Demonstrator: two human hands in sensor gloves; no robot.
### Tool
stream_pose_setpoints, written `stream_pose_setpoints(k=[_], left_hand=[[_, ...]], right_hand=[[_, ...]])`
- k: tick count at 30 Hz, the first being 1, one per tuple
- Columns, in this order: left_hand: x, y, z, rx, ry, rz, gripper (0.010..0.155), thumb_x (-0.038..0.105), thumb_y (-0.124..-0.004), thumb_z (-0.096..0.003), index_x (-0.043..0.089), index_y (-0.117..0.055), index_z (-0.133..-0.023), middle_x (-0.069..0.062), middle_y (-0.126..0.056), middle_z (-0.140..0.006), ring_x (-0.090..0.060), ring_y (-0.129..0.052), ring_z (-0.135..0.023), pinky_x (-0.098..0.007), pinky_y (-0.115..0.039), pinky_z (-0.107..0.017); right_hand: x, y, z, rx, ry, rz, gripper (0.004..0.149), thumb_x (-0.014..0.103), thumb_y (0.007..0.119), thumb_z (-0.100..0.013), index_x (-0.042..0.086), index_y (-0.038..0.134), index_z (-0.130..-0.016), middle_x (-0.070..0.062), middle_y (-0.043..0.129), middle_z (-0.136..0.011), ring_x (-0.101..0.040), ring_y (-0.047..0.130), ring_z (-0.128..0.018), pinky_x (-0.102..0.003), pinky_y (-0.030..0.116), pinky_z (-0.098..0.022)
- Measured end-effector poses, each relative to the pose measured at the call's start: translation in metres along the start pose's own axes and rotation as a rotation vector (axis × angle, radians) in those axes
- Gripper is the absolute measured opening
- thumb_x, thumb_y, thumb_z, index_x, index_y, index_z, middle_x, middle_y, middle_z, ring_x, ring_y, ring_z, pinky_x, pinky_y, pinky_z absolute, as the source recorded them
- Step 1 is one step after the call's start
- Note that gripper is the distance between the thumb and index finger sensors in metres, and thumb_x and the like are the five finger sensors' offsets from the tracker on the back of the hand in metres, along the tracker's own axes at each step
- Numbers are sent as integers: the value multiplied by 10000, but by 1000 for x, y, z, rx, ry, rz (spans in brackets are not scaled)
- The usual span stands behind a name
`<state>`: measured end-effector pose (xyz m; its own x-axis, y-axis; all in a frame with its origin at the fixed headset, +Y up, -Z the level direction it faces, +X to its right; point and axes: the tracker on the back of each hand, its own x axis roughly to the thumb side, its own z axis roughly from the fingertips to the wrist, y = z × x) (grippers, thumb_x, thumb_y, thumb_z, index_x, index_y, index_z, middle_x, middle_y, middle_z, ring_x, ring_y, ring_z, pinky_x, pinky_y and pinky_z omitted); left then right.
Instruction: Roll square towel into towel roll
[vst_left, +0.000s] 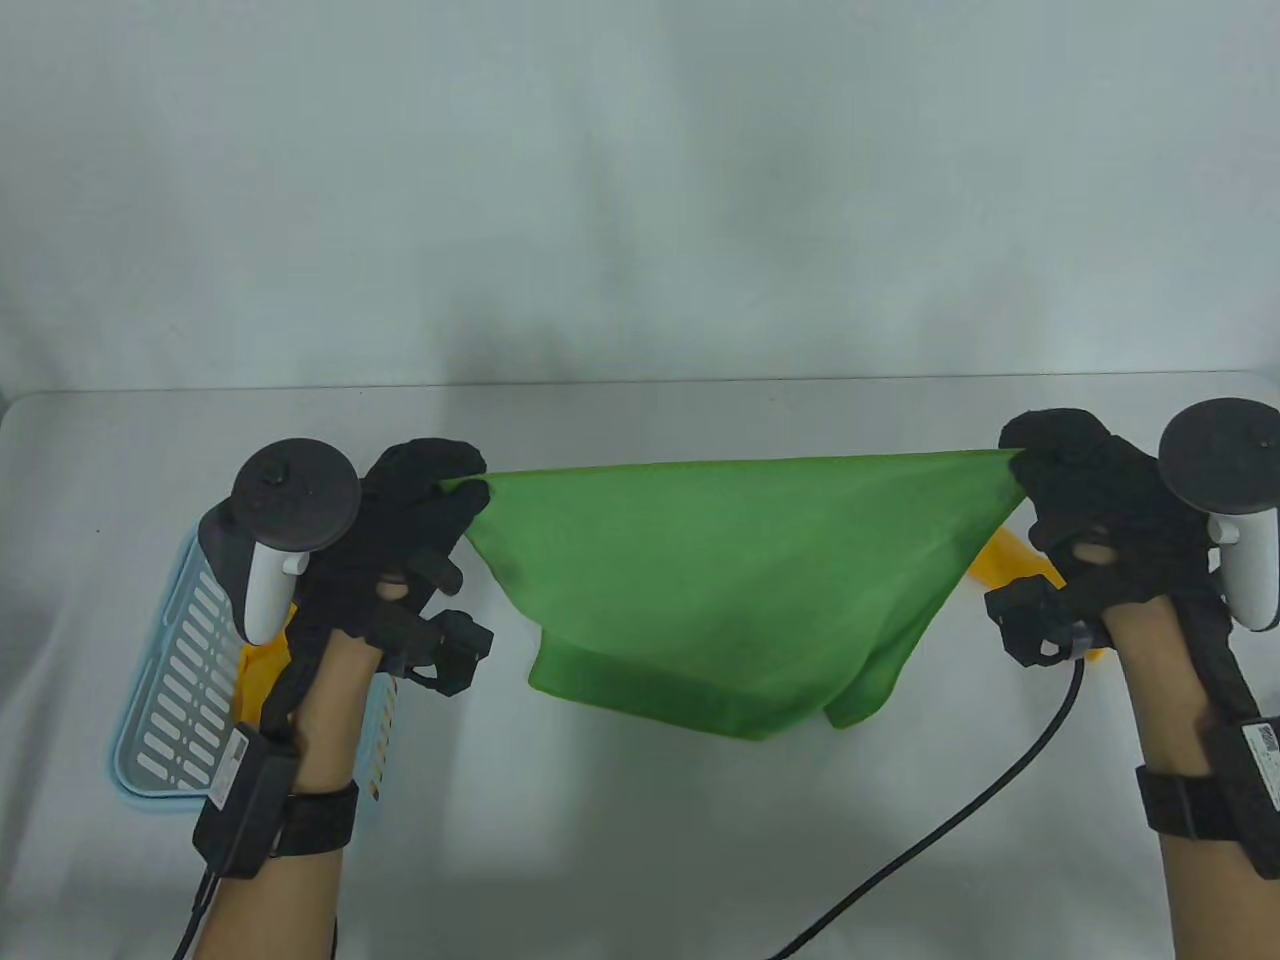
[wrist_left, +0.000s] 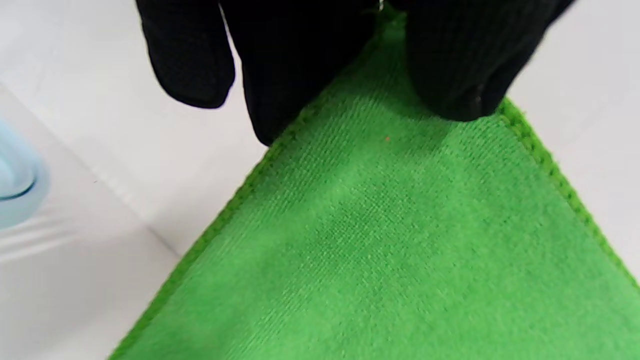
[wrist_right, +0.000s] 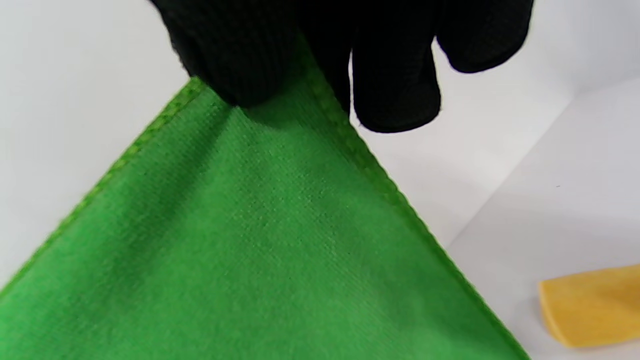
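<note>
The left hand (vst_left: 415, 530) and right hand (vst_left: 1090, 520) are each pinching a top corner of the green towel (vst_left: 720, 590), holding it stretched above the table (vst_left: 700, 820); its lower edge is sagging toward the tabletop.

Bright, even light; soft shadows on table (vst_left: 640, 850); wrist views slightly blurred.
</note>
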<state>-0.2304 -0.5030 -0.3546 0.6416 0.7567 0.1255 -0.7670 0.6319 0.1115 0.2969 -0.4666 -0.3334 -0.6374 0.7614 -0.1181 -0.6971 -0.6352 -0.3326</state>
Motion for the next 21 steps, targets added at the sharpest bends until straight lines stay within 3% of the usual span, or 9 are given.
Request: stream_pose_setpoints(k=[8,14,17,21], left_hand=[[27,35,13,22,-77,36,410,394,-839,-395,352,-846,-803,80,-995,-748,-184,-1061,-645,-509,-774,-634],[42,54,26,42,-145,28,411,391,-837,-399,332,-861,-806,89,-1015,-684,-166,-1073,-582,-505,-778,-629],[43,57,17,55,-133,2,413,389,-834,-402,334,-866,-810,91,-1013,-677,-167,-1066,-577,-507,-774,-631],[28,45,-20,28,-13,-43,402,388,-831,-401,363,-873,-800,100,-1000,-694,-171,-1053,-601,-509,-766,-636]], right_hand=[[17,-30,23,-17,-98,-67,363,308,848,-365,375,859,-721,34,970,-663,-264,942,-665,-546,710,-595],[24,-44,34,-37,-141,-127,365,302,842,-370,375,862,-727,33,961,-672,-266,932,-675,-546,704,-601],[28,-40,25,-44,-129,-125,366,302,839,-372,376,862,-730,35,958,-675,-264,929,-678,-547,700,-605],[27,-10,-8,-46,-47,-47,368,309,836,-372,375,856,-733,40,956,-675,-259,928,-679,-544,702,-604]])
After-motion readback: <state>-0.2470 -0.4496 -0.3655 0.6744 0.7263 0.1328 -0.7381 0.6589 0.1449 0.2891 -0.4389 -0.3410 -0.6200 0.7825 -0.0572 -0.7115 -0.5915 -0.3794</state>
